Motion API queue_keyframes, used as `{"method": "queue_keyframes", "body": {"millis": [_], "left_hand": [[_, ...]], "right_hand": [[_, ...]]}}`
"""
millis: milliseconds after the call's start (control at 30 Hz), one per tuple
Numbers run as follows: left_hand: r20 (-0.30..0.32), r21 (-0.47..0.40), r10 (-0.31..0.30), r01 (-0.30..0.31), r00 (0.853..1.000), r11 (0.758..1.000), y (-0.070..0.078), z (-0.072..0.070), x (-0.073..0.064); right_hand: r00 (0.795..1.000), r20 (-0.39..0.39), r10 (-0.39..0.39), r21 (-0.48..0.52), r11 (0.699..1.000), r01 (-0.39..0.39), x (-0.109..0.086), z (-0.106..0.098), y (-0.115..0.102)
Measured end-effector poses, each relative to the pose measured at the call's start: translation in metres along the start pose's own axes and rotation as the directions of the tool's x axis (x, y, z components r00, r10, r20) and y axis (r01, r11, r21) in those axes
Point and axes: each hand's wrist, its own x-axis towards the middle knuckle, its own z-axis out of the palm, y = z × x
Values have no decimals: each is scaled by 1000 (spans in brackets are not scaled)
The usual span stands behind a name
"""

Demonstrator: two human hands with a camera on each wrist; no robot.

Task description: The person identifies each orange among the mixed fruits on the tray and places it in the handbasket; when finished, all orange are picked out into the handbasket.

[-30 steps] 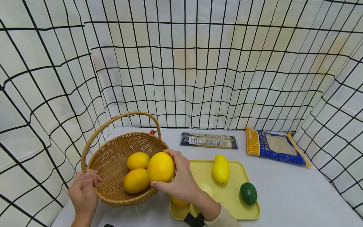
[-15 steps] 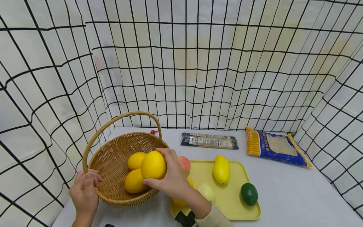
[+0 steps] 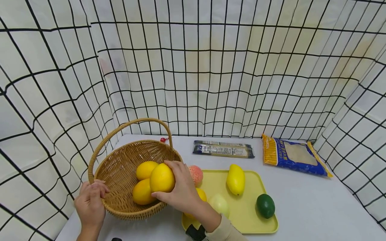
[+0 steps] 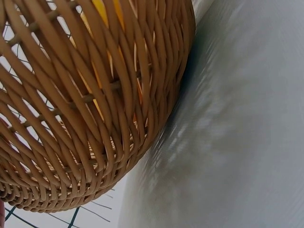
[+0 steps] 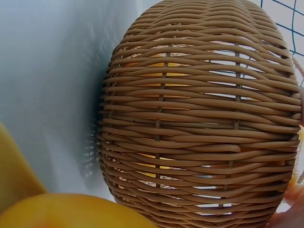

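Note:
A wicker basket point(image 3: 126, 160) with an arched handle stands on the left of the table, leaning toward me. My left hand point(image 3: 91, 201) grips its rim at the left foot of the handle. Two smooth yellow oval fruits, one behind point(image 3: 146, 169) and one in front point(image 3: 141, 193), lie inside. My right hand point(image 3: 182, 190) holds a third yellow oval fruit point(image 3: 162, 178) between thumb and fingers, over the basket's right side. It partly hides the front fruit. In both wrist views the woven wall point(image 4: 95, 104) fills much of the picture, and yellow shows through its gaps.
A yellow tray point(image 3: 247, 226) to the right bears a long yellow fruit point(image 3: 236, 179), a dark green fruit point(image 3: 265, 206), a pale round one point(image 3: 219, 205), a pinkish fruit point(image 3: 196, 175) and yellow fruit partly under my forearm. Behind lie a dark packet point(image 3: 223, 149) and a blue-orange bag point(image 3: 295, 155).
My right hand has carried the yellow fruit left over the basket, then slightly lower. The pinkish fruit and pale fruit show more from behind the arm. My left hand keeps its place.

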Motion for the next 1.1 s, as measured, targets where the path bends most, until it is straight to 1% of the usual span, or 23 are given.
{"method": "queue_keyframes", "body": {"millis": [233,433,500,633,700,767,933,1033,1100], "left_hand": [[0,1,-3,3,1000,1000,1,0,0],[1,14,-8,8,1000,1000,1,1,-1],[1,17,-12,12,1000,1000,1,1,-1],[2,15,-17,17,1000,1000,1,1,0],[2,11,-17,17,1000,1000,1,1,0],[1,4,-13,13,1000,1000,0,1,0],[-2,-6,-7,7,1000,1000,0,1,1],[-4,-5,-7,7,1000,1000,0,1,1],[-7,-6,-6,6,1000,1000,0,0,1]], "right_hand": [[1000,20,-10,-22,1000,10,0,2,4],[999,27,-32,4,999,31,-1,-1,4],[999,29,-42,29,999,41,-1,-2,5],[998,38,-51,121,992,46,0,-7,7],[998,46,-39,175,984,30,2,-13,6],[999,43,-28,207,978,18,3,-20,6],[1000,-1,-22,249,968,22,5,-38,7],[998,-52,-23,315,948,38,2,-44,10],[994,-102,-24,356,933,59,-1,-44,13]]}}
